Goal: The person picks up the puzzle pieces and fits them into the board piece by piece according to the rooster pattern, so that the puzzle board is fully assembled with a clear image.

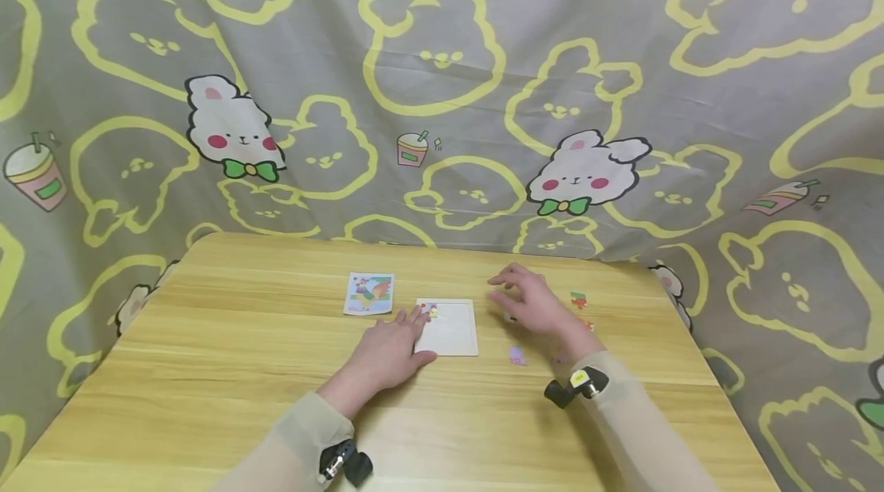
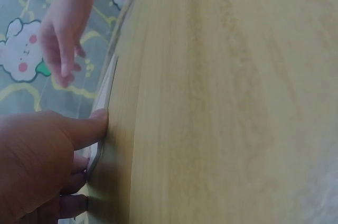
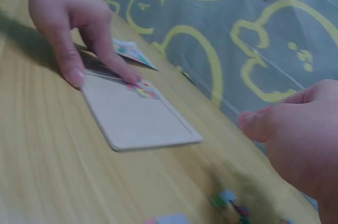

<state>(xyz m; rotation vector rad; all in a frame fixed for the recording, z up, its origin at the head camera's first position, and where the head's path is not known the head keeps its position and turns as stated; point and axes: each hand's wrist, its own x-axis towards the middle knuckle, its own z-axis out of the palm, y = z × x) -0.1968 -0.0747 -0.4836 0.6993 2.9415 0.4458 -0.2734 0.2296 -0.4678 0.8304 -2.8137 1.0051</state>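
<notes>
Presently, both hands (image 1: pixel 388 350) (image 1: pixel 535 306) loosely spread, the squarish tray (image 1: pixel 450 332) faces up, long axis unclear.

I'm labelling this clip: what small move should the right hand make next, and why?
Probably lower the right hand to pick up one of the loose pieces: no piece shows in its fingers, the left hand rests on the white tray, and most of that tray is bare.

Grey curtain (image 1: pixel 476 28) hanging behind bench (image 1: pixel 207 354) & running along L + R sides, showing yellow animal outlines (image 1: pixel 440 58), white rabbits (image 1: pixel 583 170) w/ green bows (image 1: pixel 565 206), pink drink cups (image 1: pixel 412 150). Curtain creasing in spots. Lt-brown wood-grain bench standing close to curtain, far corners (image 1: pixel 212 239) rounding. Soft lt. spreading over bench.
</notes>
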